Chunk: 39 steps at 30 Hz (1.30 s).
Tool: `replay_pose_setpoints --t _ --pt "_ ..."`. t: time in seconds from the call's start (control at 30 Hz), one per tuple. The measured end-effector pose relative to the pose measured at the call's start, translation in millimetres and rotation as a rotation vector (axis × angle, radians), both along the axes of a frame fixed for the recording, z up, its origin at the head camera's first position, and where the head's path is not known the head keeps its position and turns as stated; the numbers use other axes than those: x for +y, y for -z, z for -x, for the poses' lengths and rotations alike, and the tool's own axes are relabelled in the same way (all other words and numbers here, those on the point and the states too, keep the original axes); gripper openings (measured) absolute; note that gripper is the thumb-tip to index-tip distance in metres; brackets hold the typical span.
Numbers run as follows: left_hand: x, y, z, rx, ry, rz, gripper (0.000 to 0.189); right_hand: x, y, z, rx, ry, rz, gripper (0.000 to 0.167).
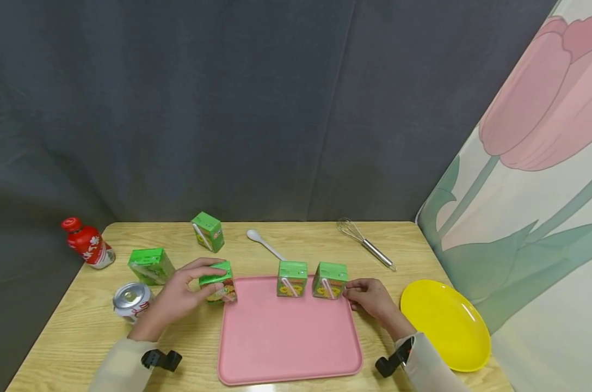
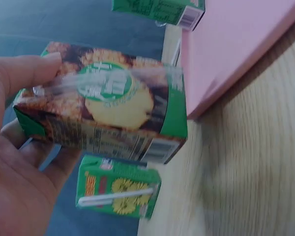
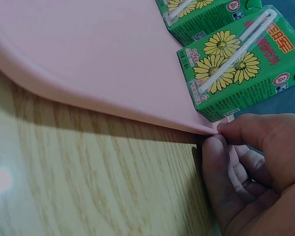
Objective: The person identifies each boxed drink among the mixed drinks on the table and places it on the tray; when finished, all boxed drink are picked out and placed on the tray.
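My left hand (image 1: 180, 291) grips a green drink carton (image 1: 219, 283) by its upper end, at the far left corner of the pink tray (image 1: 288, 337). In the left wrist view that carton (image 2: 118, 105) shows a pineapple picture, with the thumb across its printed side. At the tray's far right corner, my right hand (image 1: 371, 299) pinches the rim between thumb and finger, as the right wrist view shows. Two more green cartons with straws stand on the tray's far side: a middle carton (image 1: 291, 279) and a right carton (image 1: 330, 280) close by the right hand's fingertips.
Left of the tray are a silver-topped can (image 1: 131, 300), a green carton (image 1: 151, 267) and a red bottle (image 1: 89, 243). Behind stand another carton (image 1: 208, 232), a white spoon (image 1: 264, 243) and a whisk (image 1: 367, 244). A yellow plate (image 1: 445, 326) lies at the right.
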State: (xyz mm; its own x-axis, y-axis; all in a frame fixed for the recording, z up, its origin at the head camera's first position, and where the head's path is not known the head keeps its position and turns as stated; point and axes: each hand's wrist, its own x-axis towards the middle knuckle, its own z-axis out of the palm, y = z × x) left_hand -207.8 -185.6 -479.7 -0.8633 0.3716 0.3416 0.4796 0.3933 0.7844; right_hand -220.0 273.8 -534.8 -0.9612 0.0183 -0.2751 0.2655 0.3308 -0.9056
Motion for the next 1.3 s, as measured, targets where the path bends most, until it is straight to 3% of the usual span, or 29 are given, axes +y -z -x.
replay_pose_setpoints --t 0.13,0.27,0.6,1.17,1.3 --pt "14.6 3.8 8.7 -0.029 0.087 -0.018 0.025 1.2 0.5 0.8 -0.008 -0.001 0.002 0.025" --pt "29.8 7.2 17.4 -0.058 0.131 -0.005 0.023 1.5 1.5 2.0 -0.009 -0.003 0.013 0.023" --pt "49.5 8.2 29.2 -0.135 0.170 0.008 0.023 1.4 2.2 2.4 -0.016 -0.006 0.006 0.022" --pt "55.8 10.0 36.1 -0.143 0.220 0.024 0.026 1.7 -1.0 3.6 -0.015 -0.016 0.015 0.024" --pt "56.3 8.7 37.9 -0.174 0.242 0.031 0.027 2.1 -1.1 2.5 -0.023 -0.014 0.013 0.025"
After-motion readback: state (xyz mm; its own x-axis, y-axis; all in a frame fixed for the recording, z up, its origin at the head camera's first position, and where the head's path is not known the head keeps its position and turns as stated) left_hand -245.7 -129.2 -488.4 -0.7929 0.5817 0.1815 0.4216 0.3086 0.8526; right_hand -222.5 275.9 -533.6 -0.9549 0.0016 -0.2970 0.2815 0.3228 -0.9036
